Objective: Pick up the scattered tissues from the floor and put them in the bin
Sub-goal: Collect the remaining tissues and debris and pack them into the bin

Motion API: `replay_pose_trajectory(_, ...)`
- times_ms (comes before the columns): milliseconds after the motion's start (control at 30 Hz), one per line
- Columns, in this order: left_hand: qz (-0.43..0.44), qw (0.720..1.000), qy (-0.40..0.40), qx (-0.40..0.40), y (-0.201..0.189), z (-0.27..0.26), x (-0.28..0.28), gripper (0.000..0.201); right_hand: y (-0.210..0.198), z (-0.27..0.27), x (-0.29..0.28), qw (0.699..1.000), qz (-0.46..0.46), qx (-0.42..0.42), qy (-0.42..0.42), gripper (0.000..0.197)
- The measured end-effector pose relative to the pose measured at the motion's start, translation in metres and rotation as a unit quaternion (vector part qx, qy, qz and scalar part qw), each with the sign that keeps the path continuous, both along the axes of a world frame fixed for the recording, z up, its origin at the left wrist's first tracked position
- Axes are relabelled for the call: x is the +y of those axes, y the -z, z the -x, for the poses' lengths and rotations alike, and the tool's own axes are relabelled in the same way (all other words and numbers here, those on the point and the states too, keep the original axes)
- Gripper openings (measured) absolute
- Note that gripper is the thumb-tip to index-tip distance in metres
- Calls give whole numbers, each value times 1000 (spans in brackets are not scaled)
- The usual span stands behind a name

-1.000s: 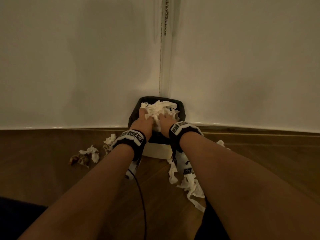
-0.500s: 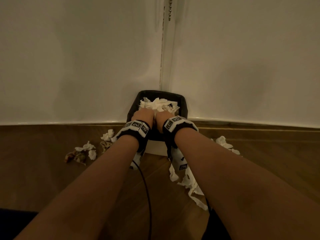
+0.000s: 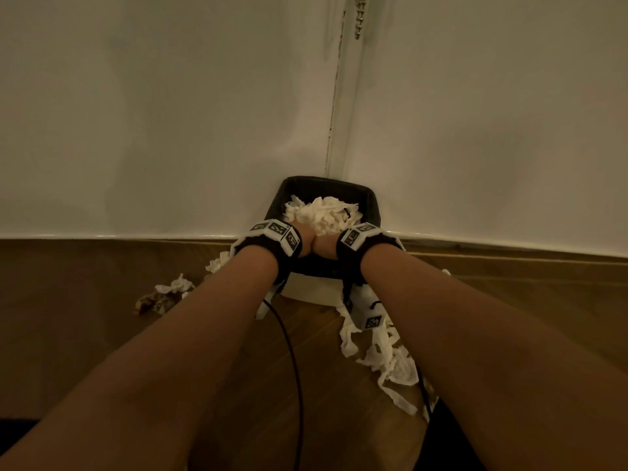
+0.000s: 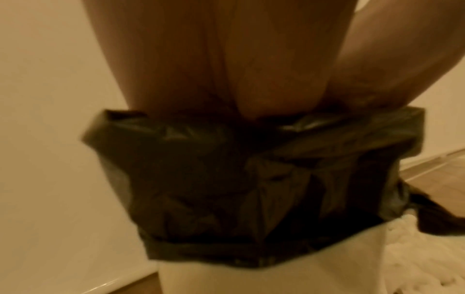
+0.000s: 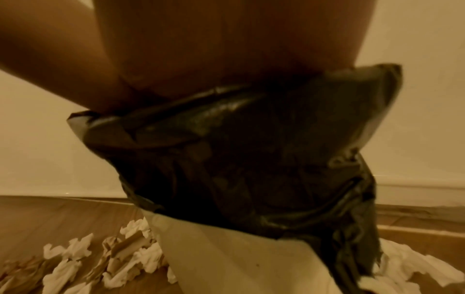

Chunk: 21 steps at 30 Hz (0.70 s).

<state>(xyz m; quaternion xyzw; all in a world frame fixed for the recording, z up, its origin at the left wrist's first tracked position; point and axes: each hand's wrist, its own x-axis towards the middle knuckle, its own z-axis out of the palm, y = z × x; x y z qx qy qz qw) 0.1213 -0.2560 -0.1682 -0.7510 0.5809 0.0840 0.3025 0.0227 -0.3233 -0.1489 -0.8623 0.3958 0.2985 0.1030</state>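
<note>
A white bin with a black liner [image 3: 373,202] stands in the corner of the room. A heap of white tissues [image 3: 328,212] fills its mouth. My left hand [image 3: 303,236] and right hand [image 3: 327,248] reach side by side over the near rim, against the heap. Their fingers are hidden below the rim and behind the tissues. In the left wrist view my left hand [image 4: 201,69] goes down behind the liner [image 4: 251,169]. The right wrist view shows my right hand [image 5: 251,39] doing the same behind the liner [image 5: 251,149].
A long strip of torn tissue [image 3: 384,355] lies on the wooden floor right of the bin. More tissue wads [image 3: 176,285] and brown paper scraps [image 3: 153,302] lie to the left. A black cable [image 3: 292,351] hangs between my forearms. White walls close the corner.
Both hands have sunk lower into the bin with the tissue wad, which now sits lower in the liner. The floor tissues have not moved.
</note>
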Motion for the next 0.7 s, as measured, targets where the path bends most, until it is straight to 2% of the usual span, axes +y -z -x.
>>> replay_pose_trajectory(33, 12, 1000, -28, -8, -3, 1, 3, 45, -1, 2, 1, 1000, 2, 0, 0, 92)
replay_pose_trajectory(133, 127, 984, -55, 114, -12, 5, 18, 45, -9, 8, 11, 1000, -5, -16, -3, 71)
replay_pose_trajectory(200, 199, 963, -86, 158, -26, 9, 39, 40, -17, 9, 21, 996, 8, -94, -6, 58)
replay_pose_trajectory(267, 267, 946, -85, 163, -31, 12, 51, 37, -25, 7, 32, 990, 14, -140, -11, 50)
replay_pose_trajectory(333, 330, 925, -76, 171, -34, 13, 69, 36, -35, 7, 38, 992, 28, -124, 5, 54)
replay_pose_trajectory(433, 438, 877, -75, 183, -35, 9, 95, 38, -50, 5, 44, 988, 64, -140, 32, 58)
replay_pose_trajectory(533, 492, 848, -90, 175, -36, 6, 117, 40, -72, 3, 54, 977, 112, -183, 9, 44)
replay_pose_trajectory(600, 519, 831, -112, 165, -36, -2, 130, 41, -83, 1, 63, 956, 154, -251, -13, 29)
replay_pose_trajectory(700, 530, 816, -172, 157, -32, -19, 151, 42, -92, -5, 82, 936, 144, -320, -36, 30)
